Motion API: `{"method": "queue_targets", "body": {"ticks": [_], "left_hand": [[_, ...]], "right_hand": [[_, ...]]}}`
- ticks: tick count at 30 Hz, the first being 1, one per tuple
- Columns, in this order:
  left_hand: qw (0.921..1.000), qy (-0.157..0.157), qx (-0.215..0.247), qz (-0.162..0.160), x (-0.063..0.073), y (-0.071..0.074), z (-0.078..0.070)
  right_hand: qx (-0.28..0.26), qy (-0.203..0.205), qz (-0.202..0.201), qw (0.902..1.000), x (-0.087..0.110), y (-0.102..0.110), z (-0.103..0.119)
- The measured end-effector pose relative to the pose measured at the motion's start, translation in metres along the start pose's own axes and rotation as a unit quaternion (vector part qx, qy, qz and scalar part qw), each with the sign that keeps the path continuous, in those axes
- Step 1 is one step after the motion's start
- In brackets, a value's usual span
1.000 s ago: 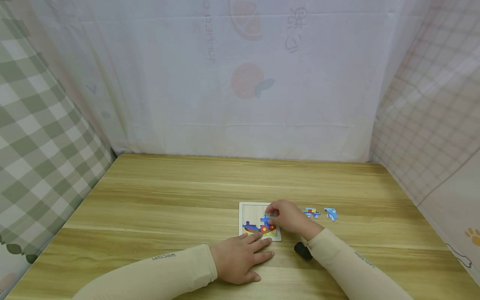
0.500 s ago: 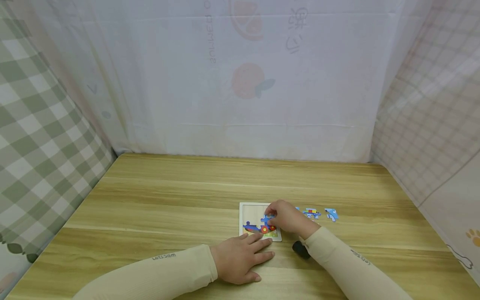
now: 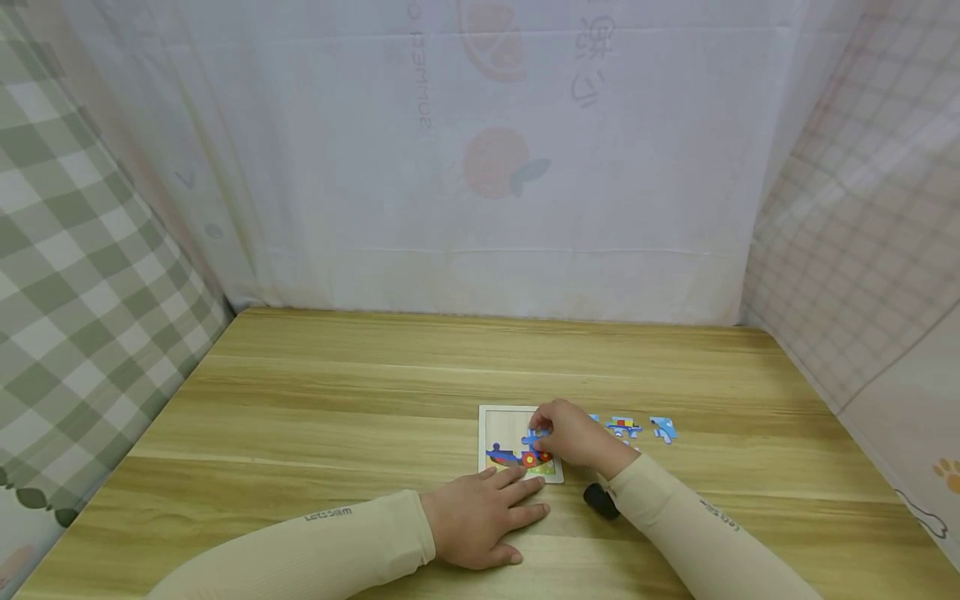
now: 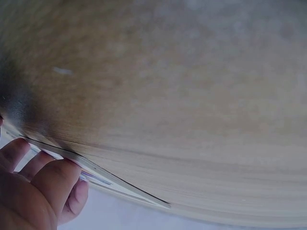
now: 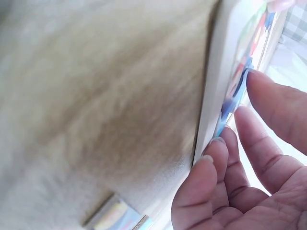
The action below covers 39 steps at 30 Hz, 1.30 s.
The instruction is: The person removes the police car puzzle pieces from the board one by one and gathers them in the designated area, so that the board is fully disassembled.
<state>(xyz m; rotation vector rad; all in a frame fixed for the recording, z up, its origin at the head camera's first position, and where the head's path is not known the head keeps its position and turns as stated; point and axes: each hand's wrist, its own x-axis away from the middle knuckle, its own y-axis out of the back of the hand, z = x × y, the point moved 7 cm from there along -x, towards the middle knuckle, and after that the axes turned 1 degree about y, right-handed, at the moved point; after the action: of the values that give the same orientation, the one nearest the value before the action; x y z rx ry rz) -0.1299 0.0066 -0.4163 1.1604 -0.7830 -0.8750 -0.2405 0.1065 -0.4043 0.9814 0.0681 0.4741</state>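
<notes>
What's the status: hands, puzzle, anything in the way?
Left hand spread at near edge of puzzle tray. Right hand pinches blue jigsaw piece, tray's right side. Tray part-filled, upper left bare. Loose pieces off to the right, nothing visibly blocking.

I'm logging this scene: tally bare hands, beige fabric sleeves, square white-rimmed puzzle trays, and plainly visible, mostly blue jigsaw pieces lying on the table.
Bare hands: 2
Beige sleeves: 2
Puzzle tray: 1
Loose jigsaw pieces: 2, partly hidden ones uncounted
Total: 7
</notes>
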Motion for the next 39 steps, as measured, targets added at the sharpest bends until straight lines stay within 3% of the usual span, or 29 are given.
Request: {"method": "queue_targets", "body": {"ticks": [22,39], "left_hand": [[0.9999,0.003,-0.01,-0.006,-0.0002,-0.0009,-0.0002],[0.9999,0.0,-0.014,-0.008,-0.001,-0.0016,-0.0001]], "right_hand": [[-0.034,0.0,-0.014,0.9993,-0.0034,0.002,-0.0048],[-0.032,0.03,-0.005,0.999,-0.0036,0.001,-0.0034]]}}
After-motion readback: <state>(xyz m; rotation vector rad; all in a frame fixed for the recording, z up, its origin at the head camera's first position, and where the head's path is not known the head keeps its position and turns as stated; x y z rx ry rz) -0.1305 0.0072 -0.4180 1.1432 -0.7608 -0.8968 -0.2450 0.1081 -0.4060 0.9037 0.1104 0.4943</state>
